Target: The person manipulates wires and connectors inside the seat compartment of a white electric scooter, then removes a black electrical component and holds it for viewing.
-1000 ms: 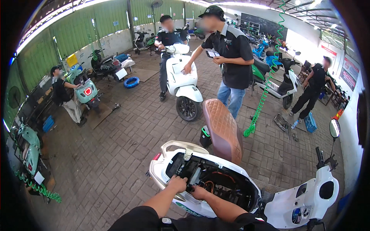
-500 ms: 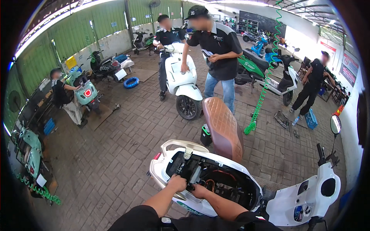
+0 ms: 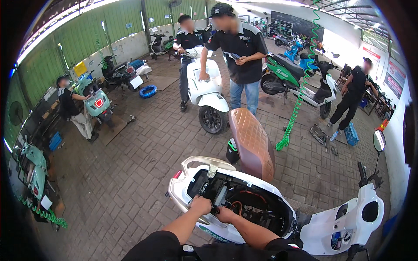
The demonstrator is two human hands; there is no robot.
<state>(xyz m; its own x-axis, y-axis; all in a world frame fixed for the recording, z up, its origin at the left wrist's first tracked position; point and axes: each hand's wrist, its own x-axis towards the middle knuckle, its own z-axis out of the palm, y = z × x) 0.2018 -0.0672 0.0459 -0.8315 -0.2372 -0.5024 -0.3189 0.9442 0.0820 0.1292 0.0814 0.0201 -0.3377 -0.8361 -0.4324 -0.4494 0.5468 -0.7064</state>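
At my far left a teal scooter (image 3: pixel 36 172) stands on the brick floor (image 3: pixel 126 174), then a person in a dark shirt (image 3: pixel 65 104) with a hand on another teal scooter (image 3: pixel 99 103). A blue tyre (image 3: pixel 148 92) lies beyond. Next comes the beige grab rail (image 3: pixel 190 162) of the white scooter (image 3: pixel 230 235) right in front of me, its storage well uncovered. My left hand (image 3: pixel 201 205) is over the well's near edge, fingers curled down; I can't tell what they close on. Just beside it, my right hand (image 3: pixel 225 215) has its fingers bent too, their grip hidden from view. Orange cables (image 3: pixel 252 194) run inside the well, right of my hands. The brown quilted seat (image 3: pixel 254 145) stands upright behind, left of a green coiled hose (image 3: pixel 283 142).
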